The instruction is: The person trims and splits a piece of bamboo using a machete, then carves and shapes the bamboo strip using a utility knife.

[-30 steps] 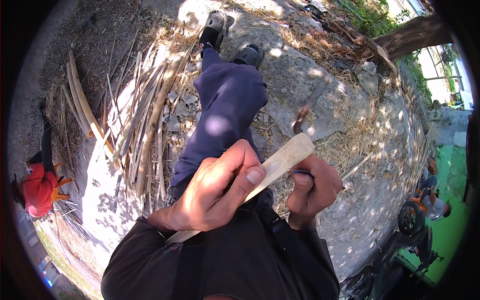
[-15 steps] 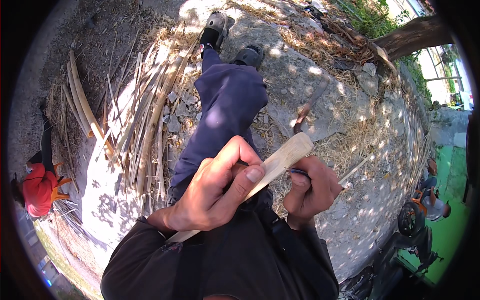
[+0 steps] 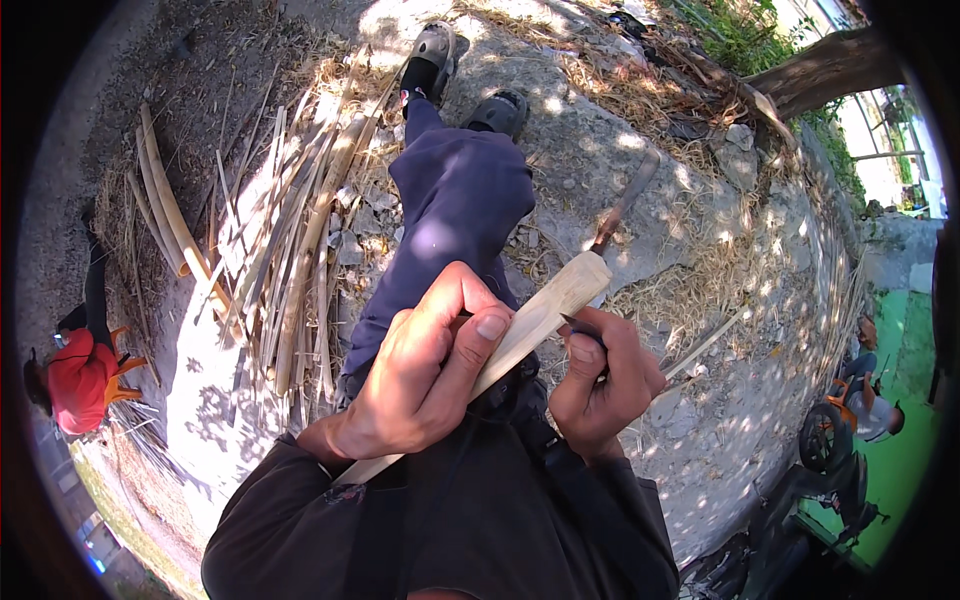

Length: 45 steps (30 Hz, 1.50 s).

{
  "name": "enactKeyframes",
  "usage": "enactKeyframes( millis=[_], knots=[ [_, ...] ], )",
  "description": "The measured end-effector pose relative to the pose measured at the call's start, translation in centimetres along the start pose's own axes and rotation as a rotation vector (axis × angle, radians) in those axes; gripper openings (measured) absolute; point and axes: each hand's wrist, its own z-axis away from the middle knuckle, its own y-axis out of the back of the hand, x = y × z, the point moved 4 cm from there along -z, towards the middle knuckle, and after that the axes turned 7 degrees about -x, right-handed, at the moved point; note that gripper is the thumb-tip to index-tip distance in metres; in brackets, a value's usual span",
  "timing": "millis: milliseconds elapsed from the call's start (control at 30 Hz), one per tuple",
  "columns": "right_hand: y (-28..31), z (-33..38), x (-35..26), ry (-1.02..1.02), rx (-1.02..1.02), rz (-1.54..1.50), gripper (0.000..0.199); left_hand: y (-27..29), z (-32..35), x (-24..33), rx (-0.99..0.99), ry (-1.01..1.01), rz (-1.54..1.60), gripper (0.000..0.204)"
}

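My left hand (image 3: pixel 425 375) grips a pale split bamboo strip (image 3: pixel 545 312) that runs from my left sleeve up to the right, thumb pressed on its flat face. My right hand (image 3: pixel 600 385) is shut on a dark knife handle (image 3: pixel 583 333) just below the strip's upper end. A rusty blade (image 3: pixel 625 208) sticks up past that end. Under my hands lie my dark blue trouser legs (image 3: pixel 450 220) and grey shoes (image 3: pixel 437 50).
A heap of long bamboo strips (image 3: pixel 290 250) and shavings lies on the ground at my left. A person in red (image 3: pixel 80 380) crouches at the far left. A tree trunk (image 3: pixel 820 70) is at the upper right, a seated person (image 3: pixel 865 405) and a motorbike at the right.
Both hands have shifted slightly; the right hand sits a little lower on the strip's end, and the blade still points up past it.
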Motion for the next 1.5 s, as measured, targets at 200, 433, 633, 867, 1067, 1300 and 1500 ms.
enactKeyframes(
  millis=[200, 433, 633, 867, 1067, 1300, 1500],
  knots=[
    [0.0, 0.7, 0.5, -0.047, 0.001, -0.018, 0.010, -0.2, -0.1, 0.1, -0.007, 0.016, -0.082, 0.010],
    [0.0, 1.3, 0.7, -0.123, -0.027, -0.070, 0.011, -0.6, 0.0, -0.2, -0.013, 0.022, -0.104, 0.012],
    [0.6, 0.7, 0.9, -0.174, -0.103, -0.103, 0.013, -0.4, -0.1, 0.5, -0.023, 0.090, -0.132, 0.012],
    [0.7, 0.8, 1.8, -0.171, -0.022, -0.291, 0.019, -0.5, -0.3, 1.2, -0.010, 0.143, -0.138, 0.014],
    [1.0, -0.8, 0.3, -0.004, -0.070, -0.066, 0.017, -0.3, 0.3, 0.8, -0.021, 0.188, -0.086, 0.017],
    [1.2, -1.1, 0.1, 0.075, -0.070, 0.026, 0.013, 0.0, 0.3, 0.9, -0.060, 0.196, -0.029, 0.018],
    [1.0, -1.0, 0.3, 0.098, -0.101, 0.037, 0.011, 0.1, 0.7, 0.1, 0.003, 0.128, 0.048, 0.014]
  ],
)
